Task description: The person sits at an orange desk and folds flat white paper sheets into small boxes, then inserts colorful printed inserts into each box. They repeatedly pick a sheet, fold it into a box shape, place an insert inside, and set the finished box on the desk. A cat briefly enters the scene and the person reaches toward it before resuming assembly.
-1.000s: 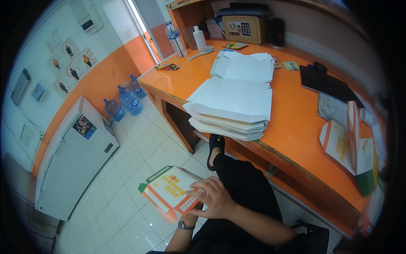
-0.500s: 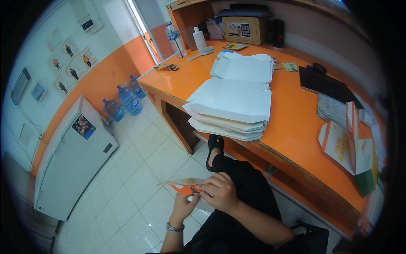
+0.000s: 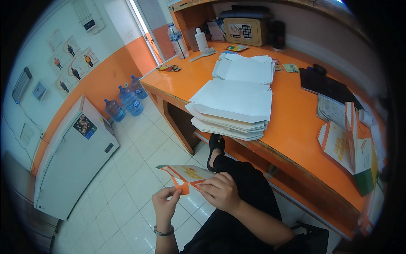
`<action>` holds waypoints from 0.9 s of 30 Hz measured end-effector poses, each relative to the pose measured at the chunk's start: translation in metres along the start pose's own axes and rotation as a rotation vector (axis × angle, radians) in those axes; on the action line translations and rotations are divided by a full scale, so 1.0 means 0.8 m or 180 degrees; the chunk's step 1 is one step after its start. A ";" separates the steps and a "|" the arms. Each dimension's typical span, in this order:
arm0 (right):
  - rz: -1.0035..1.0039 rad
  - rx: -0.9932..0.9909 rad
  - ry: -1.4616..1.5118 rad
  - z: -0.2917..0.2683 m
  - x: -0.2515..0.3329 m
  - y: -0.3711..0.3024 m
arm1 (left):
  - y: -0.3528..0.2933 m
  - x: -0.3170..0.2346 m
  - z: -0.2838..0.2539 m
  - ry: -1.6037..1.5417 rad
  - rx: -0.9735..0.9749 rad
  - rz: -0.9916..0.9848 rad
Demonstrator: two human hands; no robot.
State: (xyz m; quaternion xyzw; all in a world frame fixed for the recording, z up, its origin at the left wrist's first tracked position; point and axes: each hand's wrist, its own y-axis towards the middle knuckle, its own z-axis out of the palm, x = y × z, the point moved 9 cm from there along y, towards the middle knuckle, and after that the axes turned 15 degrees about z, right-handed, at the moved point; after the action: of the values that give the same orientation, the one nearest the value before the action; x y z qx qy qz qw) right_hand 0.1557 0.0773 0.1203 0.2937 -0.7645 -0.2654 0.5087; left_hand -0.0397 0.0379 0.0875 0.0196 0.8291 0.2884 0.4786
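Observation:
A printed cardboard food box, partly folded, is held above my lap and the tiled floor. White, orange, green and yellow show on it. My left hand pinches its orange flap between thumb and finger at the lower left. On the right side, my right hand grips the box edge with fingers bent round it. On the desk beyond lies a thick stack of flat white box blanks, plain side up. A folded box in the same print stands at the desk's right end.
The orange desk runs along my right, with a safe, a white bottle, a brush and a black laptop-like slab. Large water bottles and a white chest freezer stand on the left.
My left hand has moved left and slightly down, pulling at the orange flap. The box has tilted, so more of its printed face shows. My right hand keeps its grip.

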 end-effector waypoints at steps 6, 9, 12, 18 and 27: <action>0.1975 0.0525 0.1418 0.034 -0.061 -0.013 | -0.009 -0.062 0.023 0.1659 -0.0374 0.1570; 0.1873 0.0483 0.1411 0.036 -0.060 -0.015 | -0.015 -0.056 0.048 0.1155 -0.0255 0.1335; 0.1830 0.0355 0.1465 0.032 -0.063 -0.016 | -0.014 -0.048 0.056 0.0668 -0.0250 0.1097; 0.1677 0.0548 0.1609 0.035 -0.055 -0.014 | -0.017 -0.025 0.049 0.0234 -0.0269 0.0657; 0.1508 0.0144 0.1410 0.016 -0.047 -0.013 | -0.023 -0.035 0.056 0.0353 -0.0506 0.0793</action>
State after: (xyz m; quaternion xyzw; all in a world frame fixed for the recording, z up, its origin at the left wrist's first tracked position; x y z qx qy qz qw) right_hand 0.1574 0.0984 0.0857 0.1694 -0.6881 -0.0523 0.7037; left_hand 0.0162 0.0349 0.0836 0.0683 0.8199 0.4109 0.3926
